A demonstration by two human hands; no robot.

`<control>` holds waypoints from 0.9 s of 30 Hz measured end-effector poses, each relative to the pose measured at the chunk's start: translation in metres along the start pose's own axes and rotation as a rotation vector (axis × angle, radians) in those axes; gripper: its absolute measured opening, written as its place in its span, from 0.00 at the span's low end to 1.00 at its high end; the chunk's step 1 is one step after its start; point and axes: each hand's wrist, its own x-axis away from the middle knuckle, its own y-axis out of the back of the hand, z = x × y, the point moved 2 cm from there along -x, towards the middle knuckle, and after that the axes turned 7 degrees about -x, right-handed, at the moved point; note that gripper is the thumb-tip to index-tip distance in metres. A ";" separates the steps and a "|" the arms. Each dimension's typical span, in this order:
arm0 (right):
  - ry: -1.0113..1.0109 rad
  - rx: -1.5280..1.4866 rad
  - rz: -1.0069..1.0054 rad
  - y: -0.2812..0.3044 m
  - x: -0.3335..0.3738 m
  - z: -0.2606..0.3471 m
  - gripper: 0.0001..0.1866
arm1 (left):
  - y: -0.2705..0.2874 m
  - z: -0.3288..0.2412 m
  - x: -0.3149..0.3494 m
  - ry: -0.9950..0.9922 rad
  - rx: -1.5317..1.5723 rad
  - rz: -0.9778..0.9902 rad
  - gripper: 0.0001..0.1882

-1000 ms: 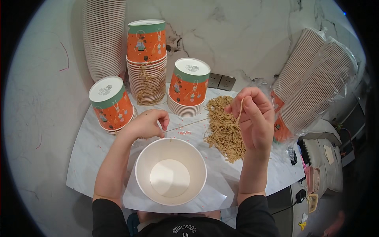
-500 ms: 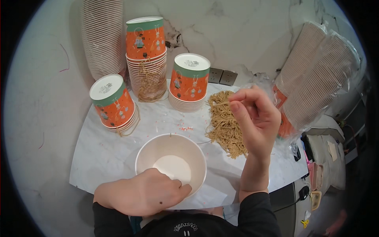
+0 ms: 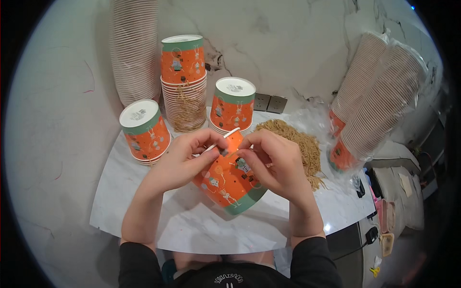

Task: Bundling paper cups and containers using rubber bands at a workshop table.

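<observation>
An orange paper bucket (image 3: 223,185) with a green band and printed figures is tilted in front of me, its side turned up and its base toward the lower right. My left hand (image 3: 180,158) is closed on its white rim, fingers over the edge. Against the upper wall, my right hand (image 3: 271,161) pinches the end of a thin tan cord (image 3: 233,153); most of that cord is hidden by the fingers. Just behind the right hand lies a heap of tan cords (image 3: 302,144).
Upside-down bucket stacks stand at the back: a short left one (image 3: 144,129), a tall one (image 3: 182,62) draped with cords, and a middle one (image 3: 233,103). A taller white-rimmed stack (image 3: 134,53) leans by the wall. Plastic-wrapped stacks (image 3: 379,101) stand right. A wall socket (image 3: 269,103) is behind.
The bucket, earlier upright with its mouth toward me, is now lifted and tipped onto its side. My left hand has moved up to its rim; my right hand came down and left to its wall.
</observation>
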 end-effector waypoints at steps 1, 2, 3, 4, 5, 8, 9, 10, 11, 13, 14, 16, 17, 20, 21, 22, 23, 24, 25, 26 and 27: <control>-0.008 0.026 0.007 -0.003 -0.001 -0.004 0.06 | 0.001 -0.005 0.002 -0.001 -0.001 -0.002 0.13; 0.016 0.025 0.014 -0.006 -0.001 -0.007 0.06 | 0.001 -0.010 0.004 0.041 0.048 0.017 0.15; 0.019 0.023 0.016 -0.008 -0.001 -0.008 0.06 | 0.000 -0.012 0.006 0.084 0.097 0.035 0.17; 0.049 0.029 0.007 -0.009 -0.001 -0.008 0.06 | 0.000 -0.012 0.006 0.084 0.097 0.031 0.17; 0.077 0.036 -0.002 -0.011 -0.001 -0.007 0.06 | -0.001 -0.012 0.007 0.030 0.153 0.031 0.19; 0.124 0.126 -0.001 -0.015 -0.001 -0.005 0.08 | 0.000 -0.012 0.009 -0.019 0.249 0.043 0.23; 0.125 0.124 0.001 -0.016 -0.001 -0.006 0.08 | 0.001 -0.013 0.008 -0.023 0.291 0.066 0.26; 0.152 0.159 -0.016 -0.017 -0.001 -0.007 0.08 | 0.002 -0.013 0.008 -0.022 0.292 0.063 0.26; 0.178 0.195 -0.033 -0.017 -0.001 -0.008 0.09 | 0.003 -0.013 0.008 -0.021 0.291 0.066 0.27; 0.182 0.207 -0.036 -0.017 -0.001 -0.008 0.10 | 0.005 -0.016 0.007 -0.020 0.292 0.067 0.29; 0.185 0.221 -0.041 -0.017 -0.001 -0.008 0.10 | 0.004 -0.017 0.006 -0.009 0.315 0.071 0.30; 0.194 0.228 -0.037 -0.018 -0.001 -0.009 0.11 | 0.005 -0.018 0.007 0.008 0.338 0.067 0.31; 0.202 0.240 -0.036 -0.018 -0.002 -0.009 0.11 | 0.006 -0.018 0.007 0.010 0.332 0.076 0.30; 0.215 0.254 -0.039 -0.020 -0.001 -0.010 0.11 | 0.006 -0.014 0.006 0.009 0.325 0.085 0.30; 0.214 0.254 -0.038 -0.020 -0.002 -0.011 0.11 | 0.006 -0.013 0.006 0.004 0.322 0.084 0.30; 0.217 0.263 -0.037 -0.020 -0.002 -0.011 0.11 | 0.006 -0.012 0.005 0.005 0.323 0.084 0.30; 0.220 0.273 -0.036 -0.020 -0.002 -0.011 0.11 | 0.006 -0.012 0.005 -0.003 0.334 0.076 0.30; 0.220 0.271 -0.036 -0.020 -0.002 -0.011 0.11 | 0.006 -0.012 0.005 -0.012 0.345 0.068 0.30; 0.217 0.275 -0.033 -0.020 -0.002 -0.010 0.11 | 0.005 -0.011 0.005 -0.011 0.345 0.067 0.30; 0.214 0.279 -0.030 -0.020 -0.002 -0.010 0.11 | 0.004 -0.009 0.004 -0.006 0.390 0.052 0.29; 0.213 0.279 -0.030 -0.021 -0.002 -0.012 0.11 | 0.004 -0.007 0.004 -0.001 0.436 0.039 0.28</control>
